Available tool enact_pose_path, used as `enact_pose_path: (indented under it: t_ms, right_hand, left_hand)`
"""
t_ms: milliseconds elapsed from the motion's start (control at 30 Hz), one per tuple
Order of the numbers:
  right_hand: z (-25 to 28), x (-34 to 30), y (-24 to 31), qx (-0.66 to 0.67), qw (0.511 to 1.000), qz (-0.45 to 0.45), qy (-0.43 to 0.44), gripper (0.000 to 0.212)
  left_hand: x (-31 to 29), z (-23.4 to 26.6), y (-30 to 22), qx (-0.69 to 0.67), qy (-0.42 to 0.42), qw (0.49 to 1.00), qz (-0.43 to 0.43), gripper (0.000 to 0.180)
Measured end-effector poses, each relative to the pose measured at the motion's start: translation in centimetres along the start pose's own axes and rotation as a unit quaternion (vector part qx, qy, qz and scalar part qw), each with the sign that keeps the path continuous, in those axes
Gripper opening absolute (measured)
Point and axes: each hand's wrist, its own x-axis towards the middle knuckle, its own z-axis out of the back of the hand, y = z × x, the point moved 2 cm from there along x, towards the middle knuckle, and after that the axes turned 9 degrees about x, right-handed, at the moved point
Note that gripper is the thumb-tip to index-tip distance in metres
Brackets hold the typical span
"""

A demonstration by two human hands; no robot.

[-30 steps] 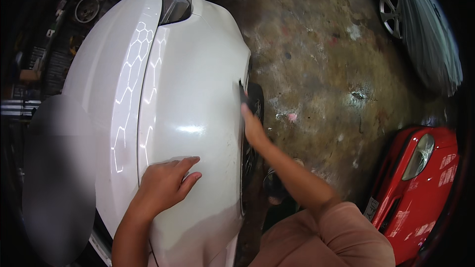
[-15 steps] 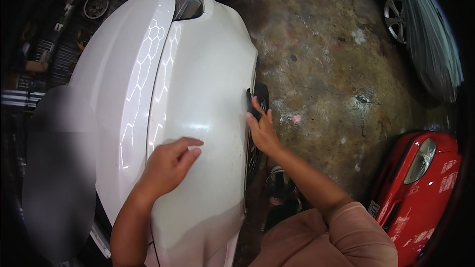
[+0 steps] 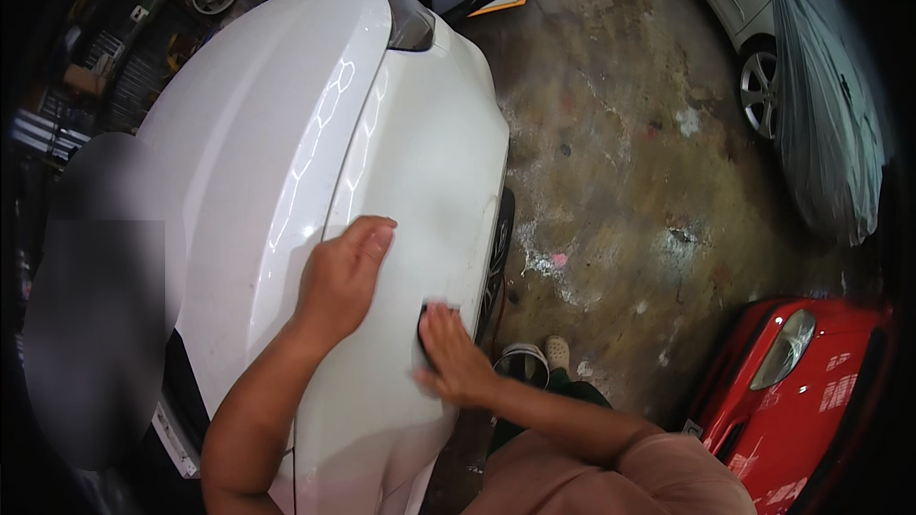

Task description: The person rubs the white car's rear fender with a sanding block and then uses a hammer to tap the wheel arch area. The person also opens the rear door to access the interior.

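A white car's front fender (image 3: pixel 420 162) fills the middle of the view, beside its bonnet (image 3: pixel 239 143). My right hand (image 3: pixel 456 358) presses a black pad (image 3: pixel 424 332) against the lower part of the fender, near the edge above the wheel. Its fingers lie over the pad and are slightly smeared by motion. My left hand (image 3: pixel 345 272) is just over the fender beside the bonnet seam, fingers curled and drawn together with the thumb. Nothing shows in it. Whether it touches the paint I cannot tell.
A bucket (image 3: pixel 523 362) stands on the stained floor (image 3: pixel 620 200) by a light clog (image 3: pixel 557 353). At lower right is a red car front (image 3: pixel 792 410); a partly sheeted car (image 3: pixel 754 0) is at upper right. Shelving with parts lines the far left, behind a blurred dark shape (image 3: pixel 95 343).
My right hand has brought the black pad from the fender's outer edge down and inward onto the panel. My left hand has risen slightly. The whole view has shifted.
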Motion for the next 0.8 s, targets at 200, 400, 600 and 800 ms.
enact_pose_path:
  t_ms: [200, 400, 600, 800]
  right_hand:
    - [8.9, 12.2, -8.6, -0.020, 0.986, -0.073, -0.151, 0.074]
    - [9.4, 15.4, -8.5, -0.048, 0.982, -0.114, -0.145, 0.078]
    - [0.1, 3.1, 1.1, -0.031, 0.995, 0.094, 0.031, 0.084]
    - [11.3, 16.3, -8.3, 0.044, 0.980, -0.100, -0.169, 0.070]
  left_hand:
    - [-0.3, -0.4, -0.5, 0.155, -0.019, 0.985, -0.081, 0.036]
    - [-0.2, 0.6, -0.1, 0.162, -0.026, 0.985, -0.056, 0.035]
    - [-0.5, 0.5, 1.2, 0.160, -0.052, 0.983, -0.080, 0.035]
    - [-0.3, 0.8, 0.5, 0.155, -0.019, 0.983, -0.096, 0.037]
